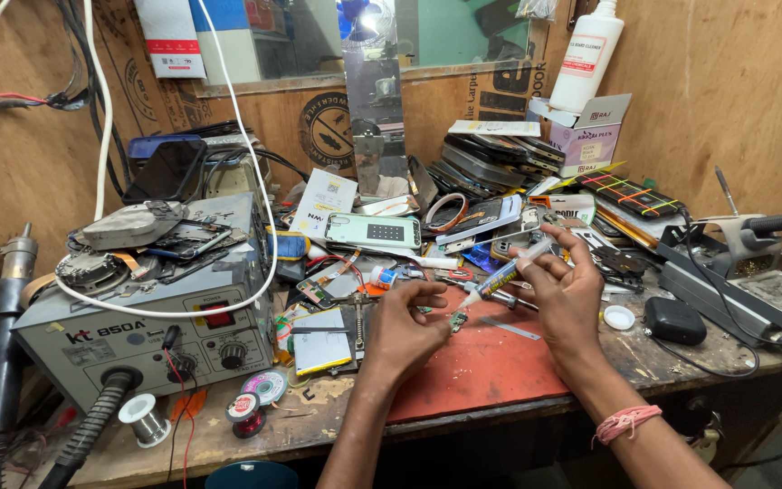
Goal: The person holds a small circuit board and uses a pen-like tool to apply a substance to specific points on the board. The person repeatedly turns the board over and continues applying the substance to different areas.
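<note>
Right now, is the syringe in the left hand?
No, the right hand holds the syringe, while the left hand pinches a small green board.

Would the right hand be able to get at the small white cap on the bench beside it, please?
Probably yes: the white cap lies in the open just beyond the right hand, nothing between them. But that hand holds a syringe, so its fingers are occupied.

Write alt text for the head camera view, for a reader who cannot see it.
Over a red mat on a cluttered wooden workbench, the right hand aims a syringe at a small circuit board that the left hand pinches. A grey rework station stands at the left, and phones and phone parts are heaped behind.
</note>
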